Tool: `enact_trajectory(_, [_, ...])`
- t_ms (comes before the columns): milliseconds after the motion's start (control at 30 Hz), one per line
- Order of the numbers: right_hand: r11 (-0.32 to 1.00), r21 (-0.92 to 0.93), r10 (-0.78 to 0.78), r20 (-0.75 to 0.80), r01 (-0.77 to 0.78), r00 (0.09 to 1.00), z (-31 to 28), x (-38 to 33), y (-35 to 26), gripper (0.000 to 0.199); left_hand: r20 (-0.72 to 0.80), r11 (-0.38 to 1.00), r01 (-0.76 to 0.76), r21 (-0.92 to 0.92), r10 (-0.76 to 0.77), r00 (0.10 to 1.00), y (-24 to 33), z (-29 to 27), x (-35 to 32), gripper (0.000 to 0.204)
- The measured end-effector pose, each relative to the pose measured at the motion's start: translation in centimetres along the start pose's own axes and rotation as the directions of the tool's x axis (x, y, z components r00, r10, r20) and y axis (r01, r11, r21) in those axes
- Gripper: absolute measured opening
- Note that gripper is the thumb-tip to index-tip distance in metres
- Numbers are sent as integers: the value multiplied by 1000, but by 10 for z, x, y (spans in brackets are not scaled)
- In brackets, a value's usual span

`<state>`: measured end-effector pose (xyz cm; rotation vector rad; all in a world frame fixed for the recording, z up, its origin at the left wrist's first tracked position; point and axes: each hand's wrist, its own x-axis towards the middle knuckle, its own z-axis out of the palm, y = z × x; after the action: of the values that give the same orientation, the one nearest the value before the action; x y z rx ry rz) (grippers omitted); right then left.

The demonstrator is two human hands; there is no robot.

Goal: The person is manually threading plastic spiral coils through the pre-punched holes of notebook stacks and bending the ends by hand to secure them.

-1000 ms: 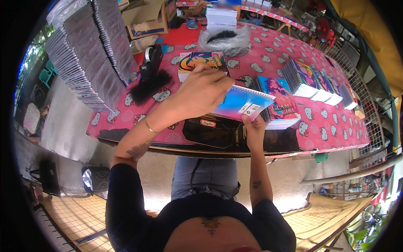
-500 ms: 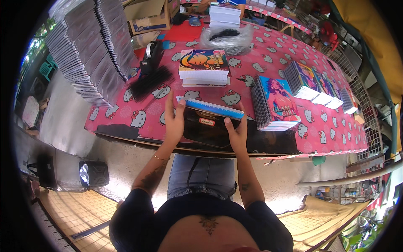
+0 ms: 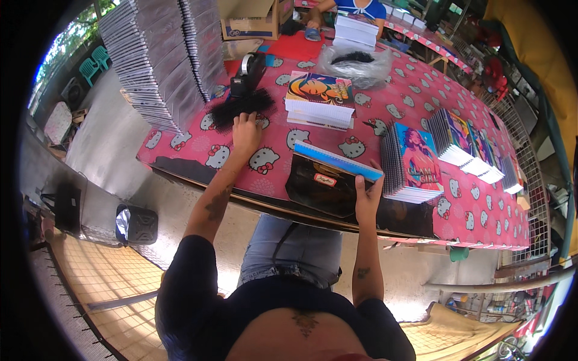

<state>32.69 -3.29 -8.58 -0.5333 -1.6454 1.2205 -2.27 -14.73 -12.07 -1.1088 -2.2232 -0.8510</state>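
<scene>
My left hand (image 3: 246, 133) reaches to the near edge of a heap of thin black binding coils (image 3: 232, 110). Its fingers are bent down close together, and whatever is between their tips is hidden. My right hand (image 3: 368, 195) grips the right end of an unbound notebook (image 3: 337, 160), thumb on the near side. A bright blue strip runs along the notebook's top edge. Below that edge, a dark panel with a small red-bordered label (image 3: 325, 180) faces me. Beyond the notebook lies a stack of notebooks (image 3: 319, 99) with a colourful illustrated cover.
Tall piles of coil-bound notebooks (image 3: 158, 66) rise at the left, near a black tape dispenser (image 3: 248, 75). Bound notebooks (image 3: 415, 161) stand to the right. A clear plastic bag (image 3: 355, 71) holding black coils and a cardboard box (image 3: 250, 24) are farther back. Across the table sits another person (image 3: 364, 8).
My left hand has let go of the notebook and moved left and away to the coil heap. My right hand still holds the notebook. The whole view has shifted somewhat.
</scene>
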Motion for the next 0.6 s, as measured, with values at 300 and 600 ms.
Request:
enact_trajectory(300, [1000, -4, 9, -1, -9, 1000, 1, 0, 3, 61, -5, 975, 1, -220, -2, 1000, 10, -20, -2, 16])
enact_trajectory(600, [677, -555, -466, 184, 483, 865, 29, 14, -92, 53, 84, 766, 23, -643, 40, 996, 90, -118, -30, 27])
